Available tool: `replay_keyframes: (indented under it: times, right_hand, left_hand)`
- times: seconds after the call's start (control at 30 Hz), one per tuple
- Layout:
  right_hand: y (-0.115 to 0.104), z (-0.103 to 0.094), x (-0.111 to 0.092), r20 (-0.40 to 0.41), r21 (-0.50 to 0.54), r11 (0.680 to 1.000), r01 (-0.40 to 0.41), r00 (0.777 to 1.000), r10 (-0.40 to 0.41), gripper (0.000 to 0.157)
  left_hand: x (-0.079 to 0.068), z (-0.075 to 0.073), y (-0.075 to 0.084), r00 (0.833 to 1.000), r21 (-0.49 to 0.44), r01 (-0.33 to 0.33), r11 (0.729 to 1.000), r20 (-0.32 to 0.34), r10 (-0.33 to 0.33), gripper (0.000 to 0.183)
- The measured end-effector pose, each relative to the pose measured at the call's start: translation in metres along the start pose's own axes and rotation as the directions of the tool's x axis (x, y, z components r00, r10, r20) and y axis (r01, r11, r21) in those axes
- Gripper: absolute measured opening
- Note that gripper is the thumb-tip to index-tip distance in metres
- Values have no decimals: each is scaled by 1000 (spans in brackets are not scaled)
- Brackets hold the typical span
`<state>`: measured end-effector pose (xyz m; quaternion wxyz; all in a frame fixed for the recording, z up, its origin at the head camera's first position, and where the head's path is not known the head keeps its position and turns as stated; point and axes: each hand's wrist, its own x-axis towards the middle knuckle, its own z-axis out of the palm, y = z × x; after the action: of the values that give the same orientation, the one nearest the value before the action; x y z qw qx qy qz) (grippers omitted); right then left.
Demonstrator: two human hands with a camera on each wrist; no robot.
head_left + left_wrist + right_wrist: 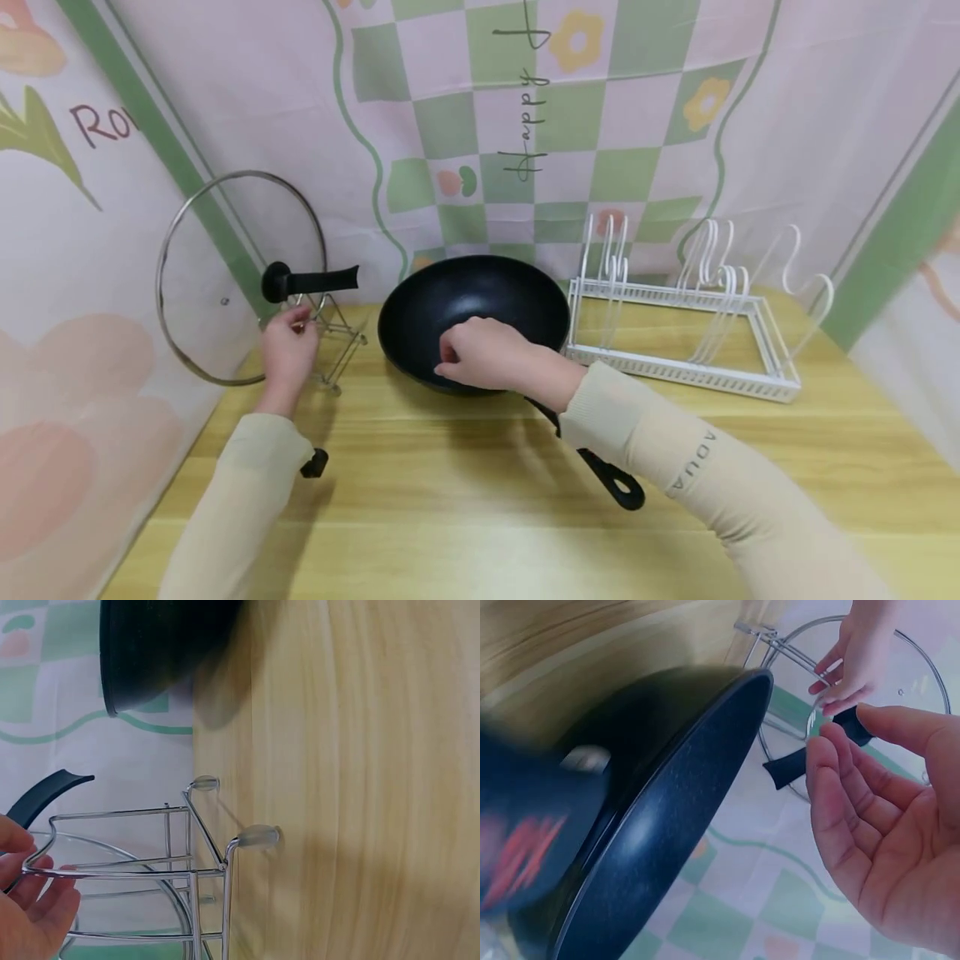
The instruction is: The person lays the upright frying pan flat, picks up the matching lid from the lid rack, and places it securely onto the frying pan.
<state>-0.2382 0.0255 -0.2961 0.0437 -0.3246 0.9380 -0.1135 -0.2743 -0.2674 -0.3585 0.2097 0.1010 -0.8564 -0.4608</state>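
Observation:
My left hand (288,350) is at a small chrome wire rack (196,874), its fingers and thumb around the rack's upper loop. A round glass lid (160,283) with a steel rim stands upright in that rack, its black handle (322,281) sticking out just above my fingers. My right hand (487,354) hovers over the front of a black wok (472,283), thumb and fingers loosely bent with nothing between them. The wok sits on the wooden table, its long handle (611,479) passing under my right forearm and pointing toward the front right.
A white rack (697,379) with several upright wire loops stands right of the wok, close to its rim. Patterned cloth (480,125) hangs behind and at both sides of the wooden table (450,517). A small black piece (315,463) shows beside my left cuff.

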Motion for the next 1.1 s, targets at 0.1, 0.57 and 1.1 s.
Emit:
replay_keyframes:
  times: [0.1, 0.57, 1.1]
  right_hand:
    - [-10, 5, 12, -17, 17, 1000, 17, 1000, -17, 16]
    - [-39, 39, 64, -78, 126, 992, 18, 997, -8, 11]
    - [-61, 75, 99, -53, 214, 977, -8, 998, 20, 18]
  left_hand:
    - [2, 2, 0, 1000, 2, 9, 1000, -7, -9, 38]
    - [12, 3, -3, 999, 68, 31, 997, -21, -30, 32]
    - [21, -8, 10, 984, 64, 148, 987, 91, -153, 31]
